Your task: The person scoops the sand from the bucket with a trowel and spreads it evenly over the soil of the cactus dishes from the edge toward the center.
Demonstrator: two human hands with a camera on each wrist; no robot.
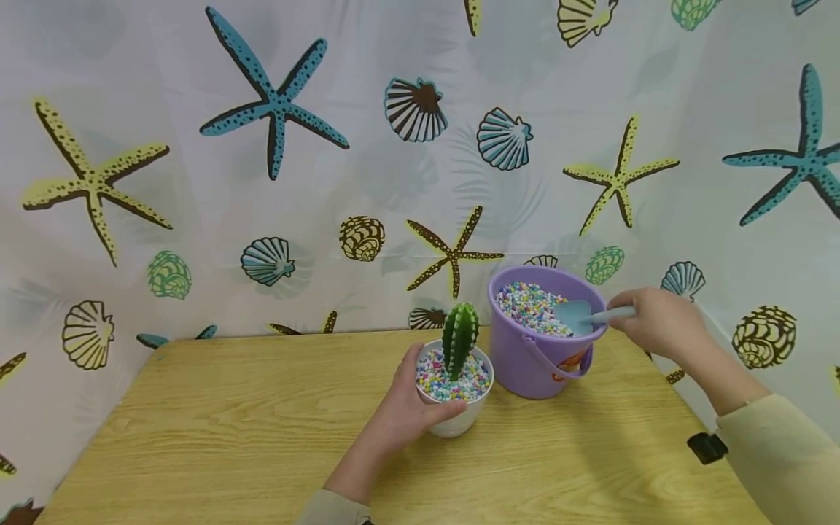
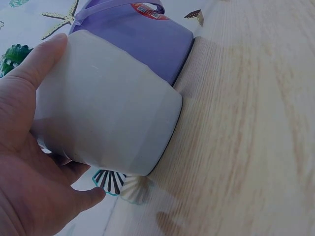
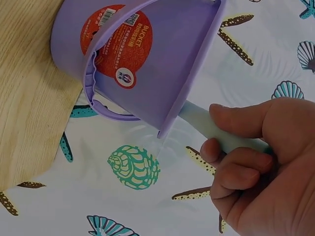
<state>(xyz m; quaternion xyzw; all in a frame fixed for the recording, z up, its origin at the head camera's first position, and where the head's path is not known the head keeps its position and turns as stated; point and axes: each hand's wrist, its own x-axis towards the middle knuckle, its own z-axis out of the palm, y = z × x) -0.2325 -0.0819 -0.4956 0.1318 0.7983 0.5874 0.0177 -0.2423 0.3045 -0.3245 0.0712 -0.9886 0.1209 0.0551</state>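
Note:
A white pot (image 1: 453,423) stands on the table, filled with colourful pebbles (image 1: 436,379) around an upright green cactus (image 1: 459,339). My left hand (image 1: 410,408) grips the pot from its left side, thumb across the front near the rim; the left wrist view shows the hand (image 2: 34,147) round the pot's wall (image 2: 108,103). At the right, a purple bucket (image 1: 525,364) holds more pebbles (image 1: 531,302). My right hand (image 1: 663,324) grips the handle of a pale blue shovel (image 1: 574,315), whose blade lies on the pebbles inside the bucket. In the right wrist view, fingers curl round the handle (image 3: 204,122).
The bucket's carrying handle (image 1: 547,364) hangs down over its front, beside a red label (image 3: 118,46). Behind the wooden table (image 1: 262,423) hangs a white cloth (image 1: 328,182) printed with starfish and shells. The bucket stands close to the pot's right side.

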